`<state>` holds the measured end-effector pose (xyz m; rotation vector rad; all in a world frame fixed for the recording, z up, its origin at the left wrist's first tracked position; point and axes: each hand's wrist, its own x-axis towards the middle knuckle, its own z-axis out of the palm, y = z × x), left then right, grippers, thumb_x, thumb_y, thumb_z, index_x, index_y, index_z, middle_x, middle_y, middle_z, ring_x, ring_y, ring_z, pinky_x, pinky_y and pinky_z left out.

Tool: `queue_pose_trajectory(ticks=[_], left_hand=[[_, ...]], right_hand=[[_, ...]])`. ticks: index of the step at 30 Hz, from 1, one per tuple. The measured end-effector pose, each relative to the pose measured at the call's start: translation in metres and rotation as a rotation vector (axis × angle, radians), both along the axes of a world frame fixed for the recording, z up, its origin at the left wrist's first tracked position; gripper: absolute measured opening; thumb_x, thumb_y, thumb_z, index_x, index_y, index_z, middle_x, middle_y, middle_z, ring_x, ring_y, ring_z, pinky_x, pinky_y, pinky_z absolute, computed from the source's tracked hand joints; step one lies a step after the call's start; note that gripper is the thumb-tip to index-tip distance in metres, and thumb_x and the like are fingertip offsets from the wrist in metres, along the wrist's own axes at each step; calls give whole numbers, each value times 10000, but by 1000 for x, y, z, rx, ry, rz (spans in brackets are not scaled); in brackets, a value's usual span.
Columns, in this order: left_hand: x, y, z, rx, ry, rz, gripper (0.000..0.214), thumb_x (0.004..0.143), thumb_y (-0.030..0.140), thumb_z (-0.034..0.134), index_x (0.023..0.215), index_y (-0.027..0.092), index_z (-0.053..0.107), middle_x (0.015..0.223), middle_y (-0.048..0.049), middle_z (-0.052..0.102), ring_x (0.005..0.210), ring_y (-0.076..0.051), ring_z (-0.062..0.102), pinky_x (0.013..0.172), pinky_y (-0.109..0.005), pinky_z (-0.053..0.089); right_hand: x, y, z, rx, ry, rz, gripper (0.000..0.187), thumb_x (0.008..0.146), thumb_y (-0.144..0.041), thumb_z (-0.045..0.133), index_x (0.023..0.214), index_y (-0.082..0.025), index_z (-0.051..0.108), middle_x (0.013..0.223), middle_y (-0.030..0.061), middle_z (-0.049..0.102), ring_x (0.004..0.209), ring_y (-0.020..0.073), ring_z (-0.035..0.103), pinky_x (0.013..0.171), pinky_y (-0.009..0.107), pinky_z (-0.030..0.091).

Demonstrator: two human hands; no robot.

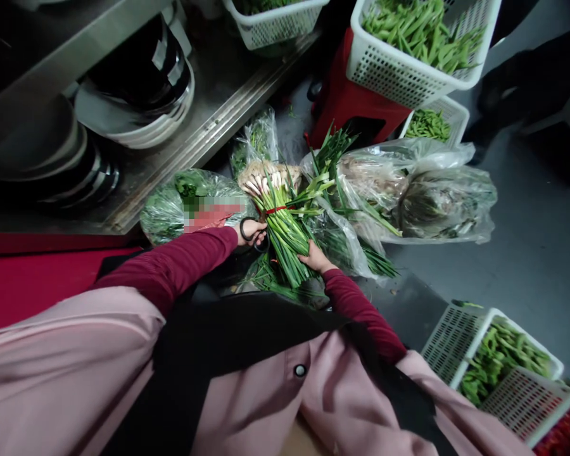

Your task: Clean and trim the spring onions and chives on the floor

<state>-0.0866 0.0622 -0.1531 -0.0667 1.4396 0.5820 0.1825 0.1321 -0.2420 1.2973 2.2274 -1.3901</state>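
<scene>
A thick bunch of scallions lies in front of me, its pale bulbs and roots pointing away and its green leaves towards me. A red tie runs around the stalks. My left hand is closed around the black handles of a pair of scissors, right beside the stalks; the blades are hard to make out. My right hand grips the leafy part of the bunch from the right. Clear plastic bags with more long greens lie just right of the scallions.
At left, a bag of leafy greens sits by a metal shelf with stacked bowls. Ahead are a red stool and a white basket of green beans. More baskets stand at lower right on the grey floor.
</scene>
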Motion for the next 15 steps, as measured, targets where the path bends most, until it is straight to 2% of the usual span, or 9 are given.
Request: queue_pose_trajectory(ticks=[2, 4, 6, 8, 10, 12, 13, 15], left_hand=[[9, 0, -2, 21, 21, 12, 308, 949, 268, 443, 680, 141, 525, 436, -11, 480, 320, -101, 458, 294, -177, 167], [22, 1, -7, 47, 34, 44, 325, 966, 273, 408, 687, 142, 515, 466, -8, 497, 355, -95, 495, 312, -169, 205], [32, 3, -13, 60, 28, 68, 344, 973, 298, 391, 694, 141, 518, 495, -18, 523, 395, -105, 534, 332, -174, 251], [38, 4, -17, 63, 5, 80, 367, 973, 334, 387, 697, 138, 529, 517, -35, 551, 421, -122, 558, 351, -186, 291], [39, 4, -20, 68, -17, 91, 393, 971, 370, 379, 695, 138, 535, 531, -47, 569, 440, -131, 569, 371, -194, 323], [38, 2, -22, 83, -27, 107, 413, 971, 398, 368, 695, 141, 535, 533, -48, 573, 448, -131, 565, 386, -197, 341], [37, 1, -22, 91, -26, 122, 414, 967, 414, 374, 700, 143, 537, 524, -41, 565, 442, -128, 553, 393, -198, 346], [35, -1, -24, 124, -1, 128, 401, 941, 468, 426, 736, 148, 551, 507, -17, 543, 428, -124, 524, 414, -206, 371]], right_hand=[[-1, 1, 3, -13, 3, -3, 633, 737, -290, 712, 1265, -105, 415, 1144, 168, 600, 1028, 222, 601, 944, 367, 444], [-4, 0, 15, -5, -61, -3, 659, 718, -300, 738, 1262, -94, 429, 1163, 198, 579, 1071, 256, 580, 965, 395, 432], [-11, -4, 38, 89, -179, -23, 734, 663, -313, 792, 1266, -84, 444, 1208, 245, 534, 1150, 328, 519, 996, 466, 402], [-26, -10, 69, 253, -196, -32, 789, 639, -318, 814, 1298, -97, 441, 1280, 263, 468, 1226, 393, 429, 1028, 542, 351], [-50, -15, 100, 365, -60, 0, 678, 748, -327, 724, 1331, -134, 437, 1311, 227, 447, 1258, 388, 395, 1060, 545, 319], [-80, -16, 119, 354, 32, 51, 431, 890, -305, 535, 1285, -138, 498, 1226, 187, 520, 1206, 330, 472, 1057, 477, 355], [-97, -15, 123, 310, -7, 77, 347, 919, -290, 474, 1209, -117, 555, 1131, 177, 573, 1139, 303, 531, 1026, 437, 394], [-126, -11, 120, 146, -186, 172, 273, 905, -295, 494, 1021, -91, 634, 925, 145, 639, 985, 261, 614, 923, 356, 469]])
